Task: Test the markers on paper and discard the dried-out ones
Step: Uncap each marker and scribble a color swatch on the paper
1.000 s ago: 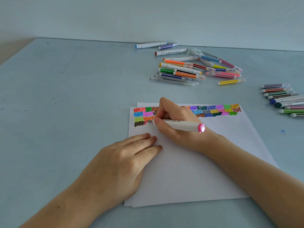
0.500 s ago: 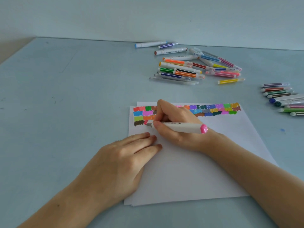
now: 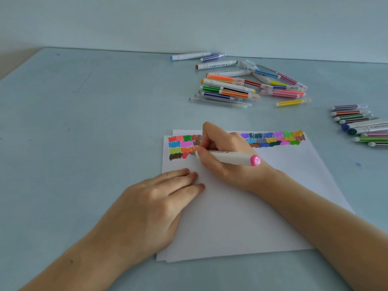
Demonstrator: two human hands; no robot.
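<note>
My right hand [image 3: 222, 152] grips a white marker with a pink end cap [image 3: 233, 158], its tip down on the white paper [image 3: 241, 217] beside a fresh pink-red scribble [image 3: 185, 155]. Rows of coloured test patches [image 3: 277, 138] run along the paper's far edge, partly hidden by this hand. My left hand [image 3: 159, 198] lies flat on the paper's left side, fingers together, holding nothing. A loose pile of coloured markers [image 3: 241, 85] lies on the table beyond the paper.
A second group of markers [image 3: 361, 124] lies side by side at the right edge of the blue table [image 3: 73, 122]. A small blue ink spot [image 3: 358, 164] marks the table right of the paper. A pale wall [image 3: 189, 22] rises behind the table.
The marker tip has scribbled back and forth, and a pink-red patch has grown next to the dark brown one. My left hand has stayed put.
</note>
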